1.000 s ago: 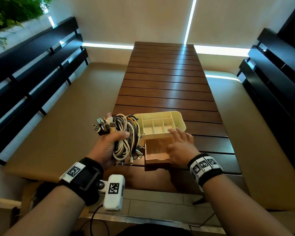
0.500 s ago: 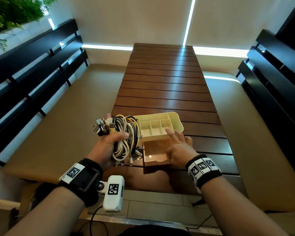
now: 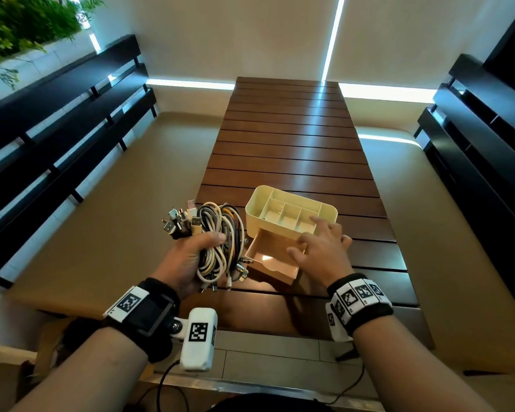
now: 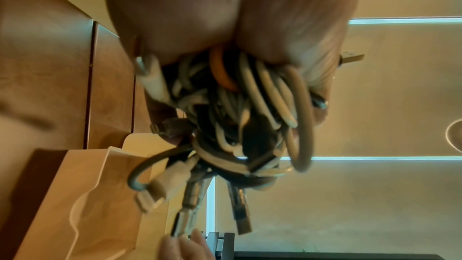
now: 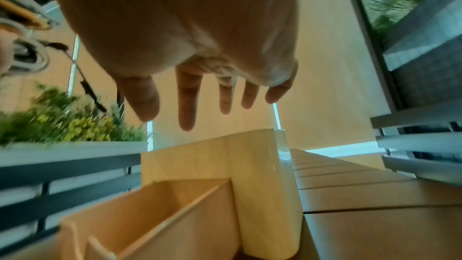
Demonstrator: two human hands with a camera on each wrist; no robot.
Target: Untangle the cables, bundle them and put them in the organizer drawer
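My left hand (image 3: 191,257) grips a coiled bundle of white, grey, black and orange cables (image 3: 220,239), its plugs sticking out above and below the fist. In the left wrist view the bundle (image 4: 250,116) hangs beside the drawer (image 4: 87,195). The cream organizer (image 3: 292,212) stands at an angle on the wooden table (image 3: 295,150). Its tan drawer (image 3: 271,260) is pulled out and empty. My right hand (image 3: 321,248) hovers with spread, straight fingers over the organizer's near right corner. The right wrist view shows those fingers (image 5: 187,106) above the organizer (image 5: 250,155), apart from it.
The slatted table runs far ahead. Beige bench seats (image 3: 116,203) flank it, with black slatted backrests (image 3: 57,129) on both sides. A green plant (image 3: 18,25) sits at the top left. A camera cable hangs below my left wrist.
The organizer and its open drawer have turned from square-on to an angle. My right hand has lifted off them with its fingers spread. My left hand still holds the bundle.
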